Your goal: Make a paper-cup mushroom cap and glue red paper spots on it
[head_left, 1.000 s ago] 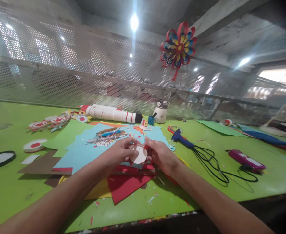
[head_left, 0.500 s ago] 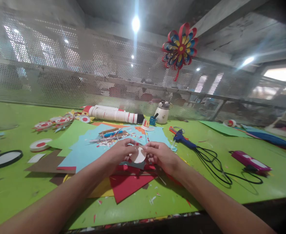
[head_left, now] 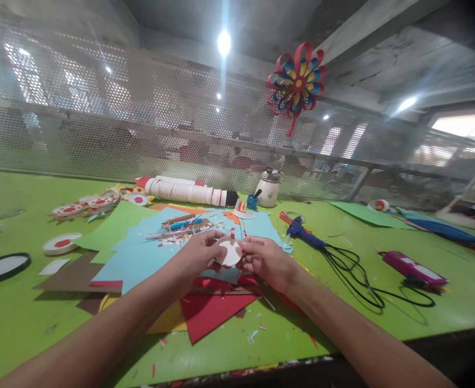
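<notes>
A small white paper disc [head_left: 231,254] is held up between both hands over the stacked coloured paper. My left hand [head_left: 203,252] pinches its left edge, thumb in front. On the right edge, the thumb and fingers of my right hand [head_left: 264,258] close on the same disc. A small red bit [head_left: 232,236] shows at its top; I cannot tell if it is attached. Under the hands lie light blue sheets [head_left: 136,258] and a red sheet [head_left: 213,315]. Pens and paper scraps [head_left: 180,226] lie just beyond my left hand.
A blue glue gun [head_left: 302,230] with looped black cable lies right of my hands, near a magenta power strip [head_left: 415,268]. Behind stand a white bottle [head_left: 268,188], a blue jar [head_left: 252,202] and a long white paper roll [head_left: 188,191]. Round red-and-white paper pieces [head_left: 100,203] sit at left.
Both hands keep their grip on the disc, which looks slightly tilted from before. The whole view has shifted a little.
</notes>
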{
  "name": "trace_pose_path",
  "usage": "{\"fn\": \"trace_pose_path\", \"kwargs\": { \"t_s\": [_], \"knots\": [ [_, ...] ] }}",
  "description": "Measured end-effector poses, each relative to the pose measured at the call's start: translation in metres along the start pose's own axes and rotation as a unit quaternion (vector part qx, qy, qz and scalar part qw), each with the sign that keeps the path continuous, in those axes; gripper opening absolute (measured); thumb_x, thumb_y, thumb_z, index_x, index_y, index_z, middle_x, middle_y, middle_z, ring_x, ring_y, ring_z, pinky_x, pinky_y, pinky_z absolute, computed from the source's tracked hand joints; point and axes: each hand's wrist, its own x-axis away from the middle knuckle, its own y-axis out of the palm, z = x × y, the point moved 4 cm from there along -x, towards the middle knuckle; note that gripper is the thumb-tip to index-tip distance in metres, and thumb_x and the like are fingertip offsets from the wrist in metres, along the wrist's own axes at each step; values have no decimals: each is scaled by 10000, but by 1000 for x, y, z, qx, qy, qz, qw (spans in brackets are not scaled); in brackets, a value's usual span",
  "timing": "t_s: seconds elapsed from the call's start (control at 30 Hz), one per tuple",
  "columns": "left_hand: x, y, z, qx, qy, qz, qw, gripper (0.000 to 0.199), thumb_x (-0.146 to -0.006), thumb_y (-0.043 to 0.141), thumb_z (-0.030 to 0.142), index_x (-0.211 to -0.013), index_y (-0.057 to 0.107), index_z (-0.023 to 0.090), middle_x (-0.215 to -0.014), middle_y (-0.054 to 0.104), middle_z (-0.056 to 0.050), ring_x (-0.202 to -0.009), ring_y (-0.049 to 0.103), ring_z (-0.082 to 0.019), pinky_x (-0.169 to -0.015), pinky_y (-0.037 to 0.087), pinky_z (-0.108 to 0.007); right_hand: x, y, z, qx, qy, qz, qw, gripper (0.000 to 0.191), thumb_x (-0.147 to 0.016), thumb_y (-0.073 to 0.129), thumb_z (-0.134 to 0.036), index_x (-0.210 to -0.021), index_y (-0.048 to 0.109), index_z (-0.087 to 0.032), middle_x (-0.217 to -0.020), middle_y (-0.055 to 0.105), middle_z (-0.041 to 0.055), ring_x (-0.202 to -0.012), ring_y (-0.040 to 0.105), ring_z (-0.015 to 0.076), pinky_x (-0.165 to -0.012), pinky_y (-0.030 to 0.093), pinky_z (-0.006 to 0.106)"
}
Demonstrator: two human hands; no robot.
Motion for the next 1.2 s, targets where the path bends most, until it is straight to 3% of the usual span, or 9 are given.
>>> {"fn": "trace_pose_path", "kwargs": {
  "t_s": [0.2, 0.67, 0.9, 1.2],
  "knots": [
    [-3, -2, 0, -58, 9, -9, 998, 315, -575, 531, 94, -863, 659, 110, -673, 619, -9, -551, 490, -102, -507, 381, -225, 5, 3, -8, 15, -36, 13, 999, 181, -716, 725, -279, -755, 614, -142, -677, 585, -9, -599, 536, 96, -601, 477, 241],
    [4, 6, 5, -89, 10, -12, 996, 274, -602, 533, 108, -856, 636, 105, -599, 598, 22, -520, 514, -110, -496, 426, -229, 10, 8, -16, 196, -101, 79, 972, 307, -686, 728, -418, -771, 628, -141, -674, 616, 0, -599, 528, 107, -576, 413, 253],
    [0, 4, 0, -118, 35, -16, 992, 264, -626, 517, 112, -868, 622, 115, -614, 593, 23, -523, 502, -107, -497, 407, -223, 8, 5, -13, 166, -102, 84, 977, 321, -689, 729, -445, -740, 626, -145, -652, 631, 1, -593, 540, 109, -594, 429, 253],
    [-5, 4, -5, -178, 77, -23, 981, 242, -636, 506, 138, -860, 598, 135, -685, 596, 2, -595, 521, -136, -540, 399, -243, 4, -1, -3, 37, -36, 72, 996, 300, -644, 797, -359, -717, 600, -145, -610, 616, -17, -520, 539, 78, -519, 435, 210]
  ]
}}
